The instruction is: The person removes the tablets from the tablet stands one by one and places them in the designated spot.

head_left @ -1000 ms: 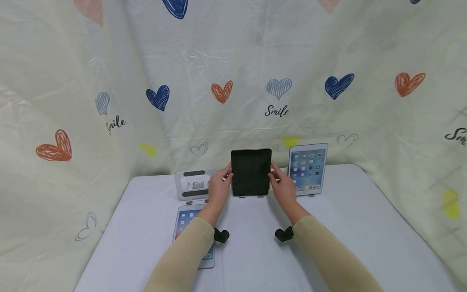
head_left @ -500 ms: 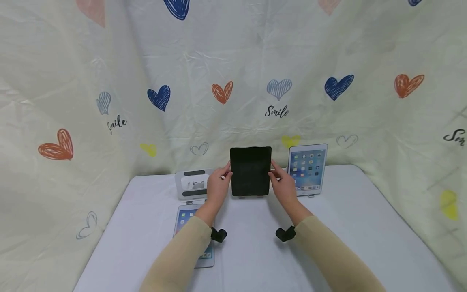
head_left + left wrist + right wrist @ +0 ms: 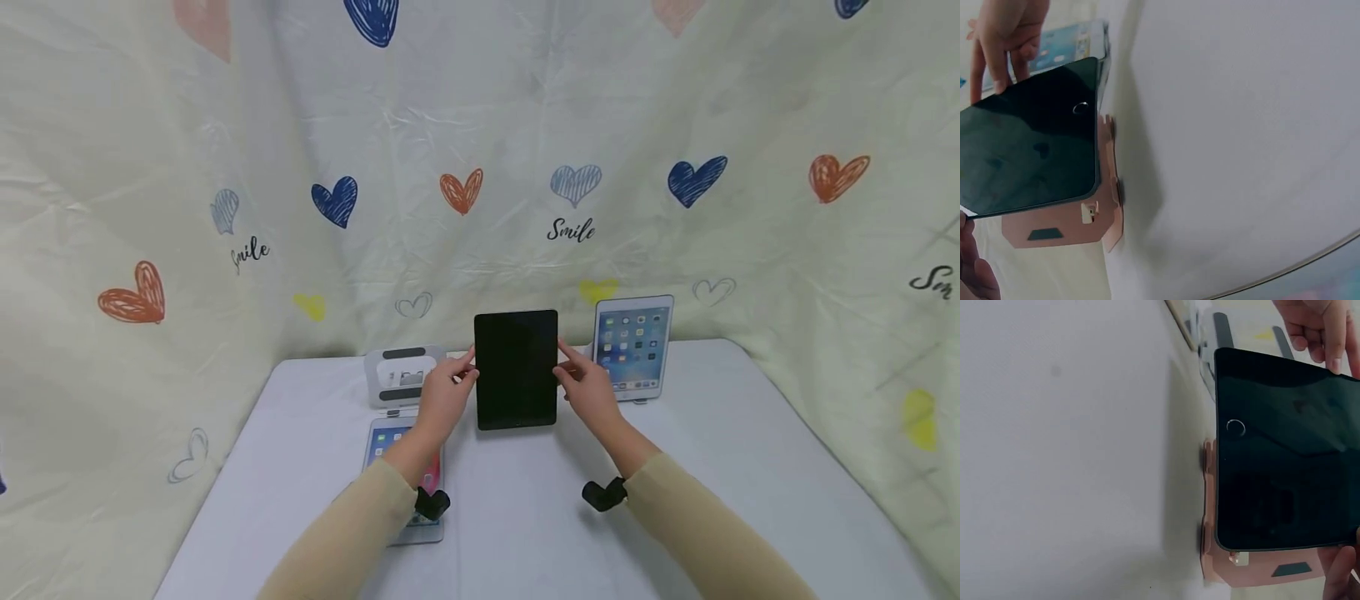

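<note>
A black tablet (image 3: 516, 371) with a dark screen and a round home button is held upright between my hands. My left hand (image 3: 444, 396) grips its left edge with thumb and fingers. On the opposite edge, my right hand (image 3: 588, 392) pinches it the same way. Behind the tablet stands a pink tablet stand (image 3: 1063, 228), mostly hidden by it in the head view. Both wrist views show the tablet in front of the stand, its lower edge off the stand's lip (image 3: 1209, 487).
Right of the hands, a white tablet (image 3: 633, 346) with a lit home screen leans on a stand. At the left is a grey-white stand (image 3: 403, 375) with dark pads. Another white tablet (image 3: 386, 437) lies flat on the white table (image 3: 517, 517), partly under the left forearm.
Both hands have brought the black tablet off the pink stand, toward me and lower in the head view. The other tablets and the grey-white stand stay put.
</note>
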Demonstrator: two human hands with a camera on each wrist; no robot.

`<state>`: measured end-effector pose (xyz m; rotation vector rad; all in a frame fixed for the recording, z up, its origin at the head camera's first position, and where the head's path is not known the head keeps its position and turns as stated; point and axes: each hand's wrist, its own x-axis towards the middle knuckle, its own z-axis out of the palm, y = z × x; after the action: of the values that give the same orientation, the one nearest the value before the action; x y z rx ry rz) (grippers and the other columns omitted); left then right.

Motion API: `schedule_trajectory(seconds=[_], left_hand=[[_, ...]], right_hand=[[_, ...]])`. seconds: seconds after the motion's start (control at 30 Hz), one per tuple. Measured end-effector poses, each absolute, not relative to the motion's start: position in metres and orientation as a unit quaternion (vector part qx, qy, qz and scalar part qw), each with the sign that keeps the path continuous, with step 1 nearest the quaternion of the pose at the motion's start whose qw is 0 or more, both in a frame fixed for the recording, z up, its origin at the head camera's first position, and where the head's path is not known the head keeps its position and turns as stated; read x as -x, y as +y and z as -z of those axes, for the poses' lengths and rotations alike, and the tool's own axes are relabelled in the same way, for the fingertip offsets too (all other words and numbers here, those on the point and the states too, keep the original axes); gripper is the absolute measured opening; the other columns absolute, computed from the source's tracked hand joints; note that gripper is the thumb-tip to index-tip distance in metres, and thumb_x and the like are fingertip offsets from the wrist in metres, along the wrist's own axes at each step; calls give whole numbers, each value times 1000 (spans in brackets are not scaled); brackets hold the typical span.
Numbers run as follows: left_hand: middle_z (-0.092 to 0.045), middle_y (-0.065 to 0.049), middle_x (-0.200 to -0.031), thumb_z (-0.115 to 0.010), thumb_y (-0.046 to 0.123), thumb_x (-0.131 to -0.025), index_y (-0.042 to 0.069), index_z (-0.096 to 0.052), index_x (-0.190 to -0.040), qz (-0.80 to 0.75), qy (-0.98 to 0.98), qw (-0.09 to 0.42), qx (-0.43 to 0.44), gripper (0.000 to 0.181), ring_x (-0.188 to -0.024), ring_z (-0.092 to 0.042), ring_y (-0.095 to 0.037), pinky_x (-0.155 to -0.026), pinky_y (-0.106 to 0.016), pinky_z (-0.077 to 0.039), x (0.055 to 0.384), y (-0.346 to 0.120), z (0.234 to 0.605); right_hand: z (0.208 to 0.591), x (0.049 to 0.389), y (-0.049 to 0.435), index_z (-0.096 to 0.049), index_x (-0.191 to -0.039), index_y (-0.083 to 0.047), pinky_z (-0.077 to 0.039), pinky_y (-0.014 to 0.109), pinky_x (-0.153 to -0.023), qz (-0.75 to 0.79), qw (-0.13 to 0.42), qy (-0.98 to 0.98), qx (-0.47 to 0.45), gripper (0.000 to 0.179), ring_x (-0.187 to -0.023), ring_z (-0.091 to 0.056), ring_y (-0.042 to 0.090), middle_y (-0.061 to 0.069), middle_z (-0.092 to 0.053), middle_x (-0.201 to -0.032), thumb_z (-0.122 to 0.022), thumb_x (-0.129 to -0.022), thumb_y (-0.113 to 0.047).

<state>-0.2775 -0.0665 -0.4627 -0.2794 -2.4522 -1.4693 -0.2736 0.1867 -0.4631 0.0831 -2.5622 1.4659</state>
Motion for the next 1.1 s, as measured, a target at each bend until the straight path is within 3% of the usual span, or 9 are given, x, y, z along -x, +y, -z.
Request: schedule_trajectory(seconds=[0.3, 0.47, 0.83, 1.1], left_hand=[[-65, -2, -100, -66, 14, -96, 19, -57, -140, 497, -859, 79, 92, 46, -92, -60, -17, -79, -32, -51, 254, -61, 470], [-64, -2, -104, -65, 15, -96, 21, -52, -144, 502, -859, 39, 89, 50, -95, -60, -18, -75, -29, -52, 243, -61, 478], [-64, -3, -103, -66, 11, -95, 18, -50, -147, 527, -847, -24, 73, 54, -92, -60, -17, -71, -26, -51, 218, -68, 493], [-61, -3, -106, -69, 6, -91, 19, -39, -154, 518, -845, -115, 71, 70, -90, -59, -17, -71, -28, -53, 207, -70, 499]], right_hand=[[468, 259, 198, -45, -151, -17, -55, 41, -66, -510, 17, -860, -13, 55, -84, -64, 39, 17, -69, -108, -60, -99, -10], [474, 249, 204, -44, -151, -15, -54, 46, -66, -519, -12, -854, -16, 56, -85, -64, 39, 15, -69, -105, -60, -98, -8], [482, 229, 205, -45, -149, -10, -51, 34, -59, -550, -82, -831, 5, 55, -81, -65, 26, 11, -70, -97, -60, -96, -4], [490, 217, 208, -47, -148, -8, -49, 31, -60, -552, -109, -826, 27, 54, -79, -64, 21, 9, -71, -96, -60, -95, -3]])
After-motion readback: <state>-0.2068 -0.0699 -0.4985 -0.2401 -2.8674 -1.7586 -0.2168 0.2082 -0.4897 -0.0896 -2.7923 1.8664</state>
